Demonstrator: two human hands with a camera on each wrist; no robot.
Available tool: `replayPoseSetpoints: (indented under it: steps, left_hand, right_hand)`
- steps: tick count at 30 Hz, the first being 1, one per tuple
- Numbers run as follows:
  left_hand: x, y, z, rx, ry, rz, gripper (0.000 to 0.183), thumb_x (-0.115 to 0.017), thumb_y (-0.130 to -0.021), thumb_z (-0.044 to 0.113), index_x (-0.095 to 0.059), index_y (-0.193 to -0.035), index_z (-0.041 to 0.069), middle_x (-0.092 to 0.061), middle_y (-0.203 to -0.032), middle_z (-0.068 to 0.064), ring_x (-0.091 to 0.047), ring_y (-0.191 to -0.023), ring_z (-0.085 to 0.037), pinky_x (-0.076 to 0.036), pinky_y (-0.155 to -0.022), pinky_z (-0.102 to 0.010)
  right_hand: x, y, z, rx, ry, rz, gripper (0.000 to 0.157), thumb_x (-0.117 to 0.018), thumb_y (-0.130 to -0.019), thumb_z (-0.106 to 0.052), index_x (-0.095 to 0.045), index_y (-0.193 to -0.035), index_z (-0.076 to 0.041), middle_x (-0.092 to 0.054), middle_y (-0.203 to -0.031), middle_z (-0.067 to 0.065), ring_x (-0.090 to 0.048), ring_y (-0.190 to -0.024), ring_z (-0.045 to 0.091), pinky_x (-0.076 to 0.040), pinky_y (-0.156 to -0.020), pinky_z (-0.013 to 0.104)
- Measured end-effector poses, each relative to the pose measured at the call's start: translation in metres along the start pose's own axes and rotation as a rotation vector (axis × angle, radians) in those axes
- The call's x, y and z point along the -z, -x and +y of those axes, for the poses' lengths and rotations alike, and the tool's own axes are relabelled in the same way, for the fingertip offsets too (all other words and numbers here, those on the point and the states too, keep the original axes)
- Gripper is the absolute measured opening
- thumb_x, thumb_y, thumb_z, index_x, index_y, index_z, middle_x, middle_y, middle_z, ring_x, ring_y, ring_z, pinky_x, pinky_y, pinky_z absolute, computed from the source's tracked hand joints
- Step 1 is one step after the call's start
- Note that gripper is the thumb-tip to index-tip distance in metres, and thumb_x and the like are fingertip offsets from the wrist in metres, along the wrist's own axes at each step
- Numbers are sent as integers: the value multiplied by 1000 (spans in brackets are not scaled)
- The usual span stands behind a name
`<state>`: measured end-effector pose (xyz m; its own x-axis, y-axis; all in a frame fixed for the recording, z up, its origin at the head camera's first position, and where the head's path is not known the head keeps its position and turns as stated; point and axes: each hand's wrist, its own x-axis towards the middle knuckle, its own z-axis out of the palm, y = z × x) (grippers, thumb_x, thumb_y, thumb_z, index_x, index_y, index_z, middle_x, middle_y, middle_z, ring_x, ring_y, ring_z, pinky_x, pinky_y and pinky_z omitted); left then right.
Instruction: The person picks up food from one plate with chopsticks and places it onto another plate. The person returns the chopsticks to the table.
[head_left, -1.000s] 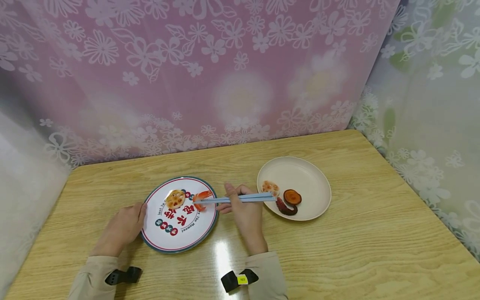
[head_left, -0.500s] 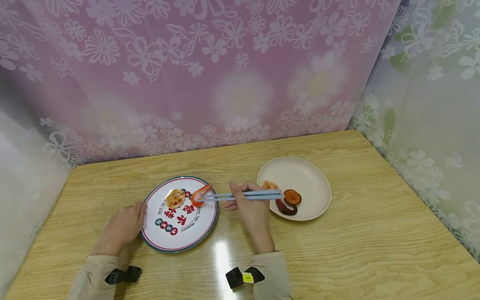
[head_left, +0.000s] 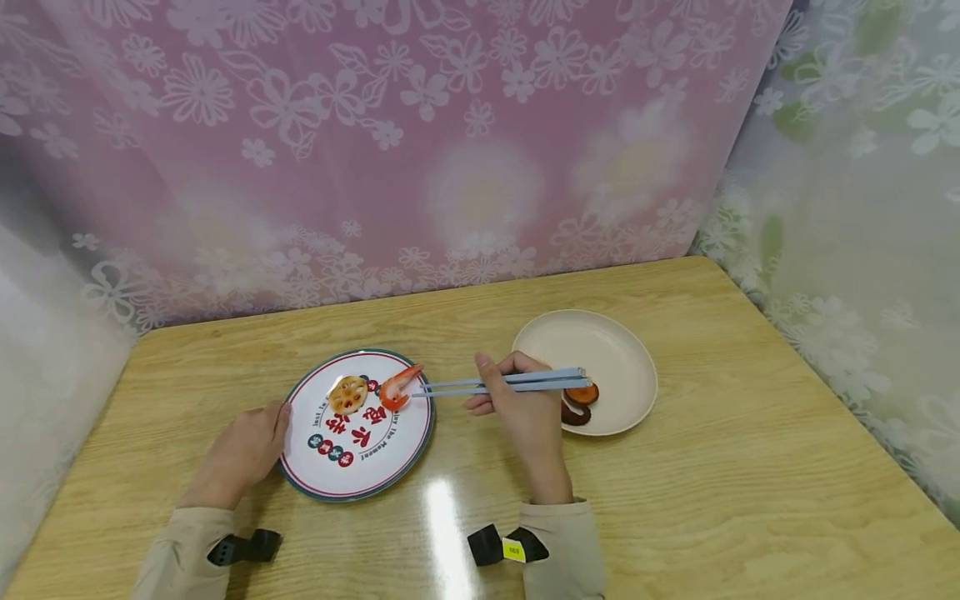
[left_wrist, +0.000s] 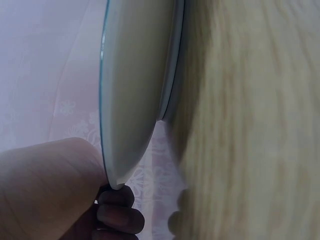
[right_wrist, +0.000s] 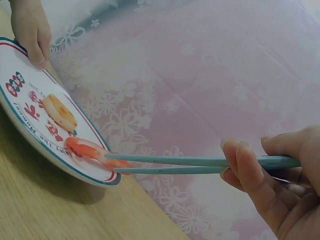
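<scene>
- At the back, a flowered pink curtain [head_left: 480,208]; in front, a wooden table [head_left: 712,500] under everything.
- To the left, a patterned plate [head_left: 352,482]; rim pinched by the left hand [head_left: 243,452]; liable to skid or tip from too hard a tug there.
- To the right, a beige plate [head_left: 618,350], well apart from the other.
- Between plates, the right hand [head_left: 525,417]; curled around blue chopsticks [head_left: 566,374], tips slightly parted; liable to cross or miss from a crooked hold.
- On the patterned plate near its right rim, a shrimp [head_left: 395,390], just beside the tips; touching or not, cannot tell; perhaps liable to slide off from a sideways nudge.
- Beside it, a lotus slice [head_left: 348,396]; liable to shift if bumped by the shrimp.
- On the beige plate, partly hidden, a dark curled piece [head_left: 576,415] and a brown round slice [head_left: 588,395]; possibly exposed to a knock from the chopsticks' back ends if lowered carelessly.
</scene>
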<state>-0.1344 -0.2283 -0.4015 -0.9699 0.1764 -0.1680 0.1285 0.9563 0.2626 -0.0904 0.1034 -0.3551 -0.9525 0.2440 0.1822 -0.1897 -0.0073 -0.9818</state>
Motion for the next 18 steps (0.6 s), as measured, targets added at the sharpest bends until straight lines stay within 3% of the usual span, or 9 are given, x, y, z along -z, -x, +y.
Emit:
replayPoseSetpoints:
  steps: [8, 18]
  left_hand:
    - [-1, 4, -1, 7, 13, -11, 40, -35, -105, 23, -53, -116, -11, -59, -91, -20, -53, -78, -28, -47, -72, -49]
    - [0, 3, -1, -50, 29, 52, 36, -35, -104, 19, -55, -109, -11, -59, -85, -19, -55, -75, -29, -46, -69, -50]
  right_hand:
    - [5, -3, -9, -4, 33, -12, 32, -68, -92, -17, -56, -75, 7, -65, -68, 22, -67, -52, 26, -55, -50, 38]
    - [39, -14, -27, 92, 99, 41, 25, -71, -88, -8, -58, -74, 8, -65, -64, 22, -65, -48, 20, -52, -44, 32]
